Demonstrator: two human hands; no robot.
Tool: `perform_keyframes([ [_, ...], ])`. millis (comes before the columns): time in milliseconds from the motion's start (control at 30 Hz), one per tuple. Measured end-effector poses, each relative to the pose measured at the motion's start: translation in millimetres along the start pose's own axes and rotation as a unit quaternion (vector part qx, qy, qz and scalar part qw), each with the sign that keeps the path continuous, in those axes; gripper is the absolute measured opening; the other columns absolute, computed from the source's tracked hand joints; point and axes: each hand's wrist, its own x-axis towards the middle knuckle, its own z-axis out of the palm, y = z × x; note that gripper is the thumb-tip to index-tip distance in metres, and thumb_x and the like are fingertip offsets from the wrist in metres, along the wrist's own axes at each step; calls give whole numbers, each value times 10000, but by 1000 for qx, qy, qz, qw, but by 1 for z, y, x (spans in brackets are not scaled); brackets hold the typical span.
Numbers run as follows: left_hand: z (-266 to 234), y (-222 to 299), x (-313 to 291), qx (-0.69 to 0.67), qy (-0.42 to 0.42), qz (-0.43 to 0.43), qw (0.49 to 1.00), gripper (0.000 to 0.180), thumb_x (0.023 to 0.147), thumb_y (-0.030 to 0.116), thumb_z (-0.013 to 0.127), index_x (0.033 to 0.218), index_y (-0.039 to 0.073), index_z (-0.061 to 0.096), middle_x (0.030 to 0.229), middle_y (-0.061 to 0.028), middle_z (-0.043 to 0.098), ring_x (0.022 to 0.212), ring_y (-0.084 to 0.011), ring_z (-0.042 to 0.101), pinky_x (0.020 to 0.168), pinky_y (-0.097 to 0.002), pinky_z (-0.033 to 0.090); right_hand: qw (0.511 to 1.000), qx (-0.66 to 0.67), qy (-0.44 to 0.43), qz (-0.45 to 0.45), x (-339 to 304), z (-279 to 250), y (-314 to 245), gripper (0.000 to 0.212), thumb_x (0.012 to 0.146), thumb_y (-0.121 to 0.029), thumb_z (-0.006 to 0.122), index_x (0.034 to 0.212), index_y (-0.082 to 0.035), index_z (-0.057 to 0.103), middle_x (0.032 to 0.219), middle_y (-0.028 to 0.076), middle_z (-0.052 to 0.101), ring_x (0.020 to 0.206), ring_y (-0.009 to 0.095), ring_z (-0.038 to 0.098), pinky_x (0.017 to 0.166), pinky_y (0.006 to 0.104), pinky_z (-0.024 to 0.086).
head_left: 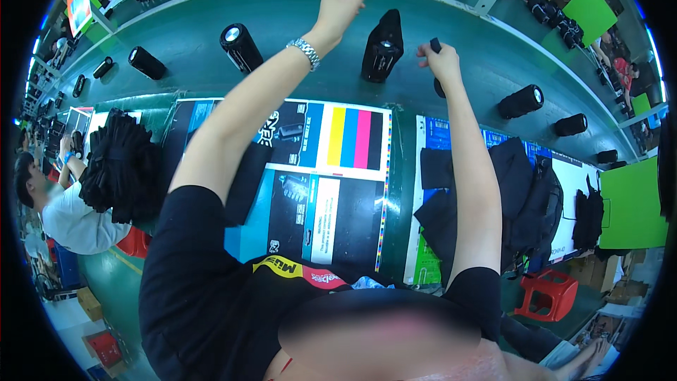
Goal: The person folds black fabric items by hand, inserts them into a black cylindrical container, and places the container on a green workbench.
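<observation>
Between my hands a black cylindrical speaker point(381, 56) stands upright on the green worktop, with dark cloth, like a pouch, rising to a peak behind it. My left hand point(343, 8), with a metal watch band at its wrist, is raised beyond the speaker's left side. Its fingers stretch to the right, slightly blurred, and nothing shows in them. To the right of the speaker, my right hand point(443, 65) is closed round a dark object point(435, 45). One end sticks out above the fingers and a dark part shows below; its kind is unclear.
More black speakers point(240, 47) point(521, 101) lie along the worktop on both sides. Nearer me are printed sheets point(350, 137), a black cloth pile point(123, 162) at left and black pouches point(493, 176) at right. A co-worker point(77, 215) sits far left; a red stool point(546, 295) stands lower right.
</observation>
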Motion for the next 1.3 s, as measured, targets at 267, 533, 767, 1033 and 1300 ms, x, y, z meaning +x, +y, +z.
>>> perform_keyframes([
  [267,81,-53,-36,-392,96,-198,893,603,1003,455,270,993,-30,628,849,-119,679,812,-152,632,780,-285,485,883,462,51,72,29,77,-33,331,910,-293,577,847,25,643,785,82,647,691,160,601,637,286,464],
  [533,100,-82,-59,-214,175,-144,950,569,999,380,316,869,-59,653,779,-93,669,740,-147,608,736,-276,464,862,479,141,82,26,103,35,235,835,-192,662,827,42,650,791,51,643,688,141,597,643,286,465],
  [767,69,-63,-54,-245,139,-226,933,525,998,416,374,1132,-60,550,985,-147,687,916,-174,633,868,-295,447,944,208,248,64,13,46,38,438,870,-364,628,858,74,616,811,174,664,735,235,603,718,350,469],
  [1033,-12,40,-148,-137,-49,-180,973,407,985,323,449,1202,-11,535,1106,-106,650,1075,-160,573,963,-298,392,894,394,202,69,-142,9,-64,427,955,-453,487,817,-58,567,707,12,555,628,81,510,529,236,389],
  [1300,-32,35,-229,-56,-91,-180,978,171,884,149,641,881,-21,654,752,13,585,701,-53,507,621,-220,395,873,483,25,57,-226,119,-88,435,967,-423,482,1046,-10,596,1015,72,625,945,138,576,844,282,436],
])
